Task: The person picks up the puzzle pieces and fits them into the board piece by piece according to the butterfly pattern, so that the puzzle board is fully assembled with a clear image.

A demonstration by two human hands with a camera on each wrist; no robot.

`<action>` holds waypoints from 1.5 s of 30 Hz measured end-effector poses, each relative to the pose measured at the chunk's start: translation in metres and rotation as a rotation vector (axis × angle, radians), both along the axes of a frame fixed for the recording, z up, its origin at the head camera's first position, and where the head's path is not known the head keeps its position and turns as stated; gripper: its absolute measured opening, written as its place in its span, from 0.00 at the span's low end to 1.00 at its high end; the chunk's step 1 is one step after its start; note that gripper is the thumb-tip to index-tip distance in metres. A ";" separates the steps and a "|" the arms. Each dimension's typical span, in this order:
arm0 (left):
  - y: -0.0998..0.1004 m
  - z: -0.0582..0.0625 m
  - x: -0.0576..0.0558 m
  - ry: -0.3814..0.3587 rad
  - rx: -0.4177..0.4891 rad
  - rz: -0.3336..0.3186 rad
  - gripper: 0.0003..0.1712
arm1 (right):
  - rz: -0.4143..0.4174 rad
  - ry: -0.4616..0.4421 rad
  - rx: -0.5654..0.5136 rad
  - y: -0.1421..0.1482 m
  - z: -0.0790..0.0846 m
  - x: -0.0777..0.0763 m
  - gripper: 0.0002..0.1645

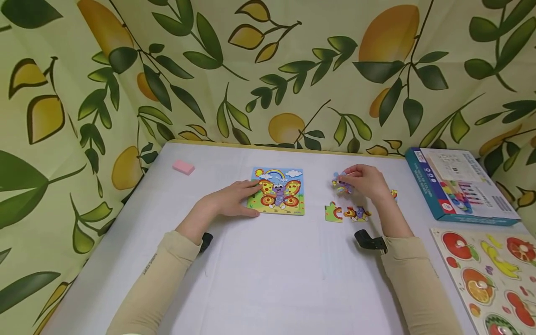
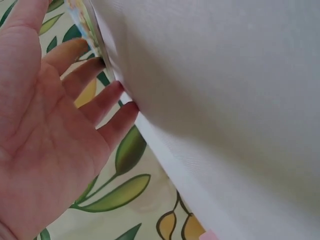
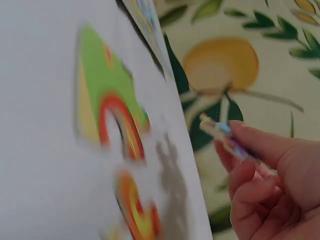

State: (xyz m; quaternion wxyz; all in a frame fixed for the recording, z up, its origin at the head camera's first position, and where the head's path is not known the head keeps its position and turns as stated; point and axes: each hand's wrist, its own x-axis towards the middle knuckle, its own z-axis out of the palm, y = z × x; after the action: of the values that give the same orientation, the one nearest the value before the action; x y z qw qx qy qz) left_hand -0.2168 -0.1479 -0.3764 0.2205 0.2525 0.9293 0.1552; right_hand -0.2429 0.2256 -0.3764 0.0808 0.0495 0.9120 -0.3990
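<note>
A square picture card [image 1: 278, 174] with a purple butterfly, a rainbow and a sun lies flat on the white table. At its left edge rests my left hand [image 1: 232, 200], fingers and thumb extended; the left wrist view shows the fingers [image 2: 82, 75] fairly straight. My right hand [image 1: 366, 179] pinches a butterfly-patterned jigsaw piece [image 1: 343, 187] between thumb and fingers, held above the table in the right wrist view. Below it lie a green jigsaw piece [image 1: 331, 215] and an orange-and-purple one [image 1: 358, 214]. Another colourful piece [image 1: 394, 194] is partly hidden behind the right wrist.
A pink block [image 1: 183, 167] lies at the back left. On the right are a blue-edged box [image 1: 456, 186] and a fruit peg board [image 1: 454, 266] running out of view. Fruit-print cloth [image 1: 284, 60] hangs behind the table's back edge.
</note>
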 end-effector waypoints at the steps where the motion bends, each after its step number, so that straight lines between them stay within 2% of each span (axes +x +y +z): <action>1: 0.000 0.000 0.000 0.004 -0.001 -0.002 0.48 | -0.001 -0.004 -0.053 -0.008 0.000 -0.001 0.26; 5: 0.004 0.000 0.000 0.053 -0.005 -0.035 0.47 | 0.030 -0.073 -0.271 -0.045 -0.004 -0.006 0.24; 9: 0.008 0.000 0.000 0.096 -0.039 -0.047 0.47 | 0.076 -0.148 -0.405 -0.079 -0.009 -0.006 0.20; 11: 0.011 0.000 -0.001 0.100 -0.057 -0.038 0.47 | 0.096 -0.167 -0.433 -0.093 -0.011 -0.006 0.19; 15: 0.013 0.001 0.000 0.093 -0.079 -0.020 0.47 | 0.122 -0.161 -0.409 -0.112 -0.016 -0.007 0.18; 21: 0.015 0.003 0.001 0.095 -0.077 -0.014 0.47 | 0.103 -0.167 -0.376 -0.126 -0.019 -0.012 0.18; 28: 0.016 0.003 0.001 0.098 -0.089 -0.010 0.47 | 0.084 -0.174 -0.387 -0.132 -0.025 -0.016 0.17; 45: 0.015 0.001 0.004 0.090 -0.099 -0.002 0.48 | 0.092 -0.120 -0.287 -0.139 -0.026 -0.013 0.17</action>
State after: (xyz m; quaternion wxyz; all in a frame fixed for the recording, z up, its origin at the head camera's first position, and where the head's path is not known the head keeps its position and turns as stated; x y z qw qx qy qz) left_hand -0.2126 -0.1333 -0.3753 0.1909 0.2491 0.9445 0.0973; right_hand -0.2558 0.0867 -0.4024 0.1596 0.0196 0.8404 -0.5176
